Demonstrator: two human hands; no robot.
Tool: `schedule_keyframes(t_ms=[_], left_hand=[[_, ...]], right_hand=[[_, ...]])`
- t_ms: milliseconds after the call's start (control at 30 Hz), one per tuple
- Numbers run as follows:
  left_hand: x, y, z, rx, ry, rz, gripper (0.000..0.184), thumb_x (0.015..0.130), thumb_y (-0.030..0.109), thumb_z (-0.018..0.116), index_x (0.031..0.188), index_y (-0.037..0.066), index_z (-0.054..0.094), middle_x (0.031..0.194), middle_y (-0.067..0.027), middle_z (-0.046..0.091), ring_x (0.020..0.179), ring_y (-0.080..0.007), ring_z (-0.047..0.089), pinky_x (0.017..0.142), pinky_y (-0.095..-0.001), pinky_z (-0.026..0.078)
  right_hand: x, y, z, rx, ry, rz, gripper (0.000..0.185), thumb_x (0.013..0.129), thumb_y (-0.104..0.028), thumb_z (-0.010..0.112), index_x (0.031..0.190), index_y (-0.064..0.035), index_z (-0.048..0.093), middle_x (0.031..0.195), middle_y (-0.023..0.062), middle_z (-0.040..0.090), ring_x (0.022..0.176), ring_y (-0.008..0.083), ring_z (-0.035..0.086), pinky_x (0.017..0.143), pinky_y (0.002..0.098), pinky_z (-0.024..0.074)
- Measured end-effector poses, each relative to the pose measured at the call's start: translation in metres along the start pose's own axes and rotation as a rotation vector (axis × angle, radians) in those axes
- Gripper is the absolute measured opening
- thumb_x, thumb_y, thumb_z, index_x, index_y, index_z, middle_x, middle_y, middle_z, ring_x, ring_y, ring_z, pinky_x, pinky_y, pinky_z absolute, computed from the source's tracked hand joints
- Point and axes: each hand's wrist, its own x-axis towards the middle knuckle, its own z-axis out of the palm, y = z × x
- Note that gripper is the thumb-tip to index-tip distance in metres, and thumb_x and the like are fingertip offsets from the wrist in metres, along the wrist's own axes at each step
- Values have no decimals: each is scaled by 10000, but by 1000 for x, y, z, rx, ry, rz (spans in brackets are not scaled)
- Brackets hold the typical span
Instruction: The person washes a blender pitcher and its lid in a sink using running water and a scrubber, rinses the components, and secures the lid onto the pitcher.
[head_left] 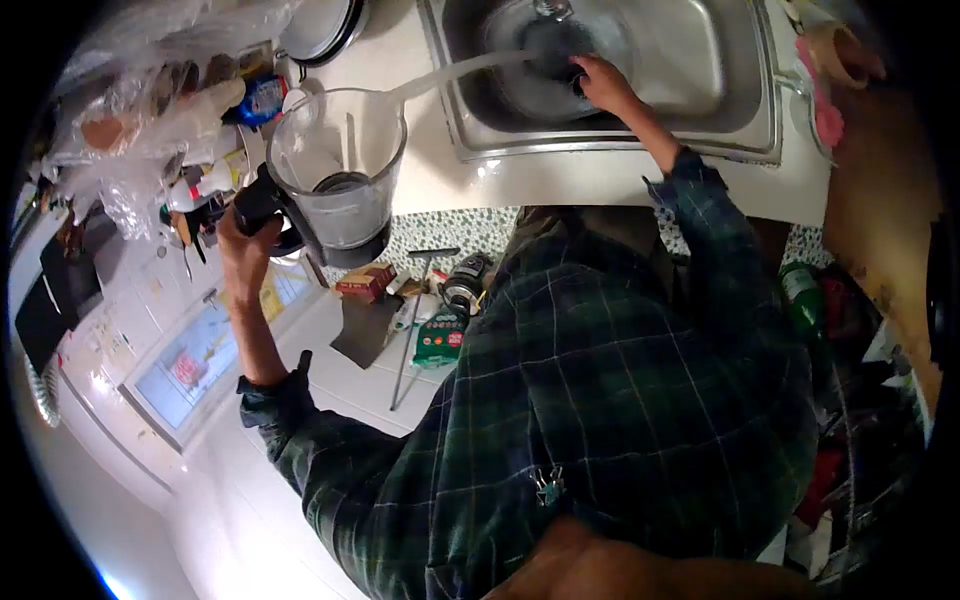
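My left hand [247, 245] is closed round the black handle of a clear blender jar [345, 215]. The jar is held up left of the sink, and a dark round base part shows through its wall. From the jar's lip a pale stream of water [460, 68] arcs into the left basin of the steel sink [610, 138]. My right hand [606, 88] reaches into that basin, its fingers bent at the edge of a dark round patch [556, 50]. What these fingers hold, if anything, I cannot make out.
A tap [552, 9] stands at the sink's far edge. Dark pans [325, 28] and a blue pack [262, 100] sit left on the counter. Below lie a red box [366, 282], a green pack [438, 340] and a long thin stick. A green bottle [800, 290] stands at right.
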Motion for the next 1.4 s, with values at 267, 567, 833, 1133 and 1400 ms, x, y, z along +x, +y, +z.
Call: schedule_keyframes(t_ms=[267,567,833,1133,1400], left_hand=[[-80,-65,55,-610,394,-23,330,634,2,582,964,-13,583,859,-30,594,755,-109,547,701,-246,446],[-123,-82,93,-782,709,-150,310,605,-54,583,912,-12,568,811,-12,575,756,-90,528,685,-217,426],[-118,-90,106,-495,646,220,230,615,19,621,833,-27,563,807,-48,571,864,-154,571,804,-271,434],[-105,-53,102,-466,495,292,249,619,-30,630,855,-1,554,809,-47,588,757,-120,559,710,-225,428],[-79,-37,141,-513,390,383,216,639,-40,623,840,-2,552,685,-33,524,656,-87,473,613,-222,392]], right_hand=[[59,15,67,-464,-51,-251,478,737,-90,565,1209,-45,499,1207,193,488,1144,363,432,935,479,378],[88,33,49,-576,-474,25,443,745,-122,597,1176,-47,530,1192,220,480,1133,365,445,920,458,375],[39,48,10,-655,-3,-399,353,757,-55,557,1106,-97,528,946,169,631,887,349,604,805,456,467],[17,-15,-47,-72,-39,224,416,804,-173,602,1203,-97,512,928,153,641,862,288,629,721,394,510],[-32,-156,-191,628,-10,-77,319,827,39,488,1125,-70,516,1125,30,539,1036,181,546,839,282,475]])
